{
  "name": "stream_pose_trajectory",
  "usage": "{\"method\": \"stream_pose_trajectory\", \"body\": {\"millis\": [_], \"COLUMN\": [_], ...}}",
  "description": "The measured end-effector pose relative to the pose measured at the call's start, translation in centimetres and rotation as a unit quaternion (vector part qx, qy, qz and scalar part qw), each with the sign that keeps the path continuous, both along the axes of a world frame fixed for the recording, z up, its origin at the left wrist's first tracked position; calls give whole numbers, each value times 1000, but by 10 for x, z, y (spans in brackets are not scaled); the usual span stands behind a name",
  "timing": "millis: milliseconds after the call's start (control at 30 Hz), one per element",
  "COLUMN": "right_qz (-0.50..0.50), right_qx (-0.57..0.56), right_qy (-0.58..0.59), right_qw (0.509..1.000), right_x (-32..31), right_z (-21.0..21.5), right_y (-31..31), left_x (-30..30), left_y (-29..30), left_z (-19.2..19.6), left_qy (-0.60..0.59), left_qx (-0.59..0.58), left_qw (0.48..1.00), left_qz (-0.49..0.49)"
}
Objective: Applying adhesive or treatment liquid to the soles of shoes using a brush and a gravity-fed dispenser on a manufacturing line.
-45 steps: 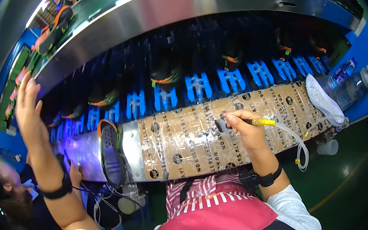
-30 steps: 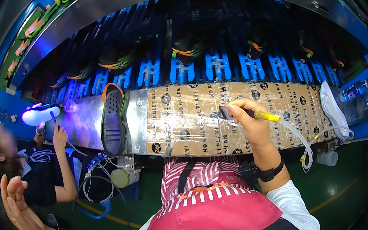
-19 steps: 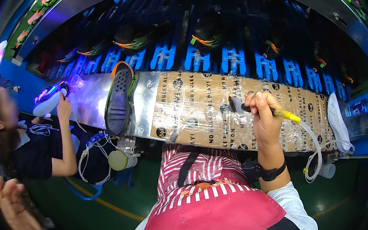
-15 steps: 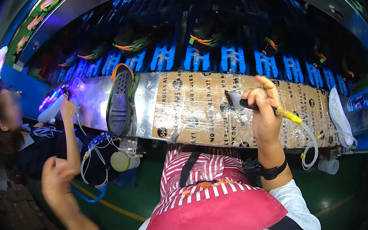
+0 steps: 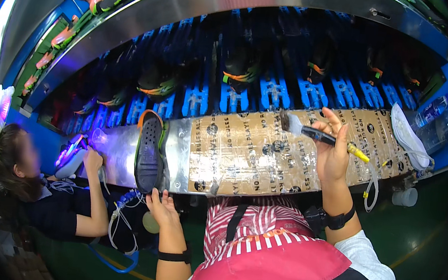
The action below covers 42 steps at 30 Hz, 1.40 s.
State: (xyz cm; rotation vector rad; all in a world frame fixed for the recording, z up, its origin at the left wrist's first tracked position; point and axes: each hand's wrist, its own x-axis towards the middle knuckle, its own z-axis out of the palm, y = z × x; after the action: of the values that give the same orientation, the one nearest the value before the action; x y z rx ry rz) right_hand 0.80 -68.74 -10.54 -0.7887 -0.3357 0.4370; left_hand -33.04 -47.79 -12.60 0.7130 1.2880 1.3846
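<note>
A brush [image 5: 313, 132] with a black handle, wet-looking pale bristles and a dark tip is gripped in my right hand [image 5: 334, 150], above the cardboard-covered bench. From its handle a yellow fitting [image 5: 358, 152] leads to a clear thin tube. A black shoe sole [image 5: 149, 156], with small holes, green edging and an orange end, lies lengthwise on the metal part of the bench. My left hand [image 5: 163, 209] is at its near end, fingers apart and palm up; contact with the sole is unclear.
Taped cardboard [image 5: 244, 159] covers the bench. A white shoe-shaped piece [image 5: 406, 137] and clear bottles [image 5: 446, 129] are at the right. Blue racks [image 5: 276, 93] bearing dark shoe parts line the far side. A co-worker [image 5: 62, 204] holding a shoe sits at the left.
My left hand has come up from the lower left to the sole's near end. My right hand still holds the brush. The whole view has shifted slightly.
</note>
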Motion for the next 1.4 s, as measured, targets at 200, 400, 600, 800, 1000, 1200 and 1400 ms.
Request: {"method": "stream_pose_trajectory", "body": {"millis": [200,400,600,800,1000,1200,1400], "right_qz": [-14,-37,-5,5,23,7,29], "right_qx": [-16,-84,-43,2,-42,-35,-32], "right_qy": [14,-62,-22,-14,-29,2,4], "right_qw": [1000,994,999,1000,998,999,999], "right_x": [-3,-4,-5,-4,0,10,15], "right_z": [-8,-3,-2,-4,-3,-3,-2], "right_y": [0,-5,-17,-22,-29,-29,-16], "left_x": [18,46,53,56,53,39,34], "left_y": [5,24,45,80,96,61,41], "left_z": [12,22,27,26,58,130,240], "left_qy": [-44,137,269,226,221,150,36], "left_qx": [19,218,323,258,266,446,456], "left_qw": [999,965,907,939,938,881,889], "left_qz": [-3,-48,-15,36,38,37,29]}}
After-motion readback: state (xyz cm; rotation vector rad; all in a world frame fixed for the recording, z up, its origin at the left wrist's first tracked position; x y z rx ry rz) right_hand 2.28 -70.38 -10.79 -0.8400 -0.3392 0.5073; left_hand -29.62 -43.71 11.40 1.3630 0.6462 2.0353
